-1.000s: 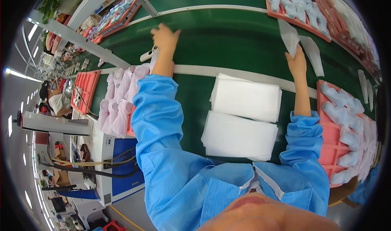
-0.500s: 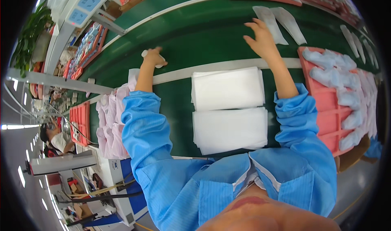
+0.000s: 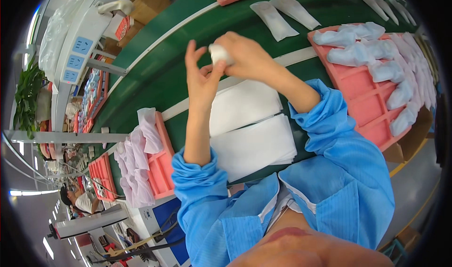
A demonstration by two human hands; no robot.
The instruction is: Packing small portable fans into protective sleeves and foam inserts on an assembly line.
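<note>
My hands meet above the green conveyor belt (image 3: 155,69), just beyond two stacks of thin white sheets. My right hand (image 3: 247,57) is closed round a small, rounded white piece (image 3: 219,54); much of the piece is hidden by the fingers, so its kind does not show. My left hand (image 3: 202,76) is beside it with thumb and fingers apart, the thumb seeming to touch the piece's lower side. The far white stack (image 3: 245,104) lies partly under my left forearm's edge, and the near white stack (image 3: 254,147) is close to my chest.
At right, a pink divided tray (image 3: 353,92) holds light blue wrapped items (image 3: 358,52). Two white sleeves (image 3: 273,22) lie on the belt. Pale pink wrapped items (image 3: 136,158) sit in another pink tray (image 3: 162,158) at left. A post with blue sockets (image 3: 77,62) stands at far left.
My left hand has come back from the left with the white piece. My right hand has moved left from near the white sleeves and closed on it. The whole view has turned.
</note>
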